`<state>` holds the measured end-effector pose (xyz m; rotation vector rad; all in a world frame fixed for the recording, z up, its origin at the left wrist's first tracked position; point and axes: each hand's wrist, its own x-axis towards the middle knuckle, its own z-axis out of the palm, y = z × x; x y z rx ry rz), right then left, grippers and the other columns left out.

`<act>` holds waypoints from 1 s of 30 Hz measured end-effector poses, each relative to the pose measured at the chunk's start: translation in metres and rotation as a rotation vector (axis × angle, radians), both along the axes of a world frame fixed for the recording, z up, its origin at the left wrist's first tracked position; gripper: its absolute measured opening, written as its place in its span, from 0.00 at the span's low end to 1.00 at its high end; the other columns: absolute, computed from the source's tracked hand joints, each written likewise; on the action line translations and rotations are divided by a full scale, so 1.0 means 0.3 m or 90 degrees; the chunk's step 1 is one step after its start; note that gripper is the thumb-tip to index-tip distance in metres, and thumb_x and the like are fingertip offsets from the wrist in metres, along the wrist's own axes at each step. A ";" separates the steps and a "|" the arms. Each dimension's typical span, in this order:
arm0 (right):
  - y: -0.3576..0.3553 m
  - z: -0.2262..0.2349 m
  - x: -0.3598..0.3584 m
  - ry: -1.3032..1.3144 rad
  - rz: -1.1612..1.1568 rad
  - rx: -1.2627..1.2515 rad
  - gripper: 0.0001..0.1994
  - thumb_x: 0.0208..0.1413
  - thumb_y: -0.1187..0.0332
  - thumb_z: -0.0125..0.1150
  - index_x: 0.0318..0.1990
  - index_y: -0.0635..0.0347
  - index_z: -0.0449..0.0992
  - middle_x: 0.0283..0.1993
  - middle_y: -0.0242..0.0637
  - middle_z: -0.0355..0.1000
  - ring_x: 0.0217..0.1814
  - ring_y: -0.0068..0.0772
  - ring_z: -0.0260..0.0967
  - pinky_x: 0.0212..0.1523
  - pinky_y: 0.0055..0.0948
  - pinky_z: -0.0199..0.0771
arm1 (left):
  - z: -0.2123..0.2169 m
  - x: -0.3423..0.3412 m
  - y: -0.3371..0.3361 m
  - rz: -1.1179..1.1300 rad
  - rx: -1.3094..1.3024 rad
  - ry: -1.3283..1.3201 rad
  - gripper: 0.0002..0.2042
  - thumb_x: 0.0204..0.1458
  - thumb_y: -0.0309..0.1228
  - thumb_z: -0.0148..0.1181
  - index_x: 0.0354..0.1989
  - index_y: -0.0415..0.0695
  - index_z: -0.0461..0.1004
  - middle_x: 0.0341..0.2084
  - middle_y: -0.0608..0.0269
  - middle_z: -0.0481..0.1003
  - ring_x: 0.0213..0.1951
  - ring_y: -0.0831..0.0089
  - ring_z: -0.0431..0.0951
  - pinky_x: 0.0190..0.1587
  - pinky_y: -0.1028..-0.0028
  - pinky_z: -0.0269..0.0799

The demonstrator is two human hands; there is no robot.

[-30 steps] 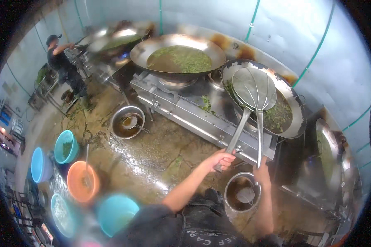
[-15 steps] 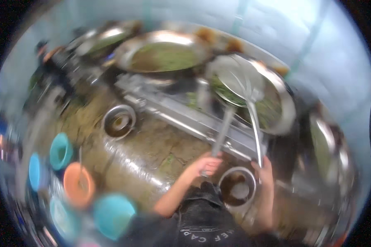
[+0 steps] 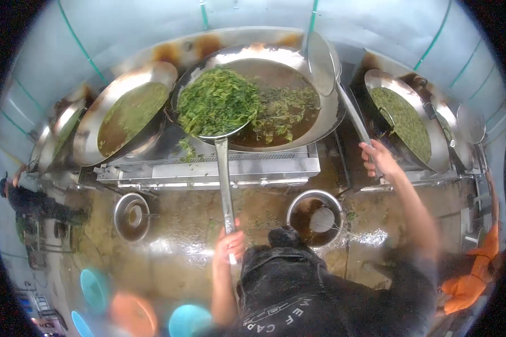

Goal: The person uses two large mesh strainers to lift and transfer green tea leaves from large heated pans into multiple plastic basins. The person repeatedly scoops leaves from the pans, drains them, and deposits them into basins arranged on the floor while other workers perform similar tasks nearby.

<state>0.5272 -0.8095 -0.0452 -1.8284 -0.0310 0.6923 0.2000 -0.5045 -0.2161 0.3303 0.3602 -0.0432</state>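
Note:
My left hand (image 3: pixel 229 244) is closed round the metal handle of a strainer (image 3: pixel 222 168). Its round head is heaped with wet, chopped leafy greens (image 3: pixel 218 98) above the left part of a large wok (image 3: pixel 334 115). Brown liquid and more loose greens (image 3: pixel 284 112) lie in that wok. My right hand (image 3: pixel 378 159) grips a second long-handled tool, a wide skimmer (image 3: pixel 322 64). Its pale round head is tilted on edge near the wok's right rim, with no greens visible on it.
Other woks stand at the left (image 3: pixel 87 132) and right (image 3: pixel 439 151), holding greens. A metal ledge (image 3: pixel 208 175) fronts the stove. Steel bowls (image 3: pixel 132 218) (image 3: pixel 315 219) and coloured tubs (image 3: pixel 132 314) sit on the wet floor. People work at far left (image 3: pixel 34 196) and far right (image 3: pixel 472 267).
My view has turned and the wok is now central. The two tools have moved apart: the strainer with greens to the left, the skimmer to the right. Both hands keep their grip.

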 end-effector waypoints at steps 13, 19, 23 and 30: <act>-0.023 -0.041 -0.046 0.809 0.028 0.488 0.18 0.63 0.49 0.43 0.42 0.56 0.66 0.19 0.22 0.54 0.10 0.10 0.51 0.05 0.16 0.49 | 0.052 0.024 -0.083 0.098 -0.045 0.066 0.17 0.51 0.17 0.51 0.47 0.49 0.59 0.11 0.74 0.57 0.07 0.85 0.54 0.07 0.81 0.47; 0.221 -0.247 0.056 0.913 0.024 0.747 0.19 0.64 0.55 0.44 0.41 0.67 0.66 0.21 0.26 0.57 0.12 0.14 0.56 0.08 0.17 0.57 | 0.030 0.030 -0.094 0.115 -0.028 0.120 0.17 0.51 0.17 0.51 0.46 0.48 0.59 0.10 0.74 0.56 0.07 0.85 0.54 0.06 0.82 0.46; 0.409 -0.349 0.228 0.978 0.077 0.838 0.19 0.63 0.57 0.46 0.41 0.70 0.64 0.21 0.26 0.58 0.12 0.15 0.57 0.10 0.18 0.59 | 0.026 0.030 -0.083 0.103 -0.058 0.057 0.16 0.51 0.17 0.51 0.46 0.48 0.60 0.10 0.74 0.55 0.07 0.85 0.53 0.06 0.82 0.45; 0.615 -0.415 0.403 0.956 0.128 0.906 0.16 0.60 0.60 0.53 0.40 0.68 0.63 0.19 0.25 0.57 0.12 0.14 0.57 0.10 0.17 0.60 | 0.019 0.010 -0.090 0.107 -0.043 0.076 0.17 0.51 0.16 0.51 0.46 0.49 0.59 0.11 0.74 0.56 0.07 0.86 0.53 0.06 0.82 0.45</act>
